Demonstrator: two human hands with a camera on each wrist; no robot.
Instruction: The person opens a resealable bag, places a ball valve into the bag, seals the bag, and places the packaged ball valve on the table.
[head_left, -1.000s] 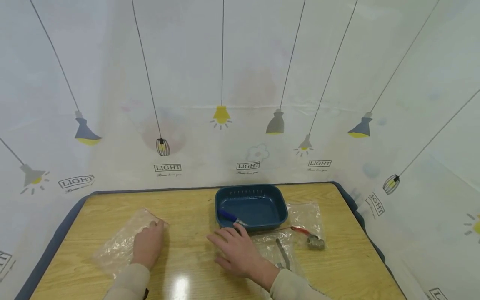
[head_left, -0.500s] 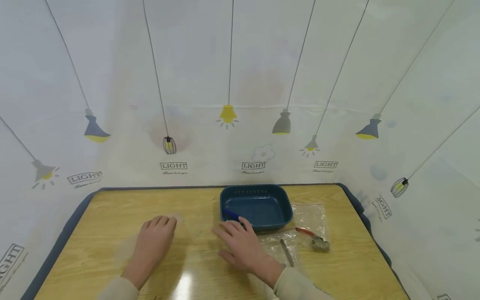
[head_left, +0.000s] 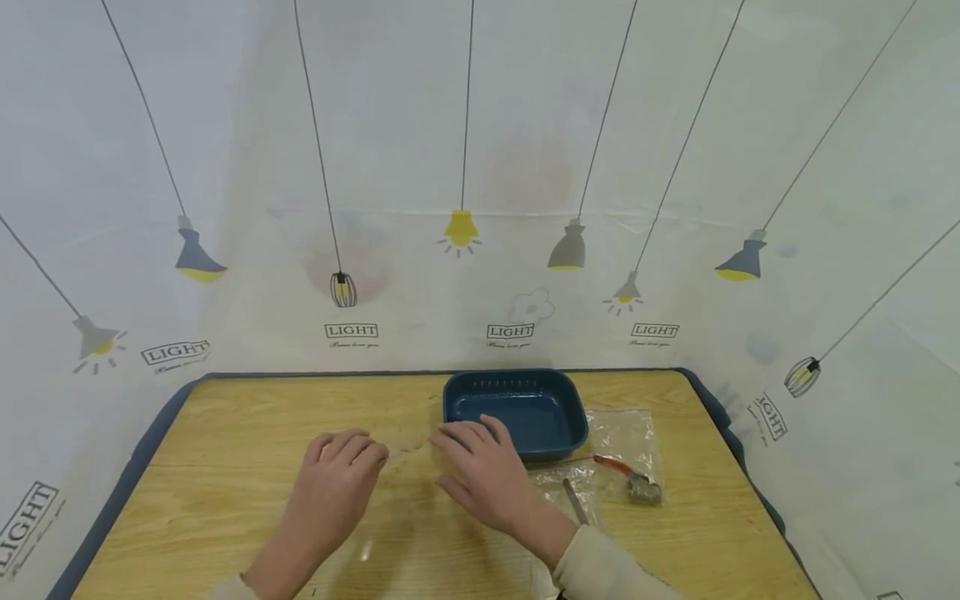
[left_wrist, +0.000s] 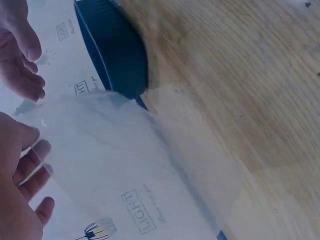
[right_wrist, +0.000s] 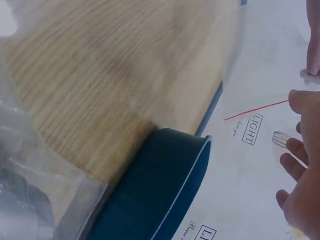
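My left hand pinches a clear plastic zip bag by its edge, lifted off the table in the left wrist view. In the head view the bag is barely visible between the hands. A red zip line on the bag shows in the right wrist view, running up to the right thumb. My right hand is beside it, fingers spread and slightly bent, fingertips close to the bag's corner. Just beyond the right hand stands a dark blue plastic tray; its near left corner is hidden behind the fingers.
Right of the tray lie clear zip bags. A red-handled tool with a grey metal cylinder and a narrow grey strip are on or in them. A wall sheet printed with lamps rises behind the wooden table.
The left hand has lifted the bag from the left side of the table and carried it rightward to the right hand. The right hand has stayed near the tray, now covering the blue-handled item inside.
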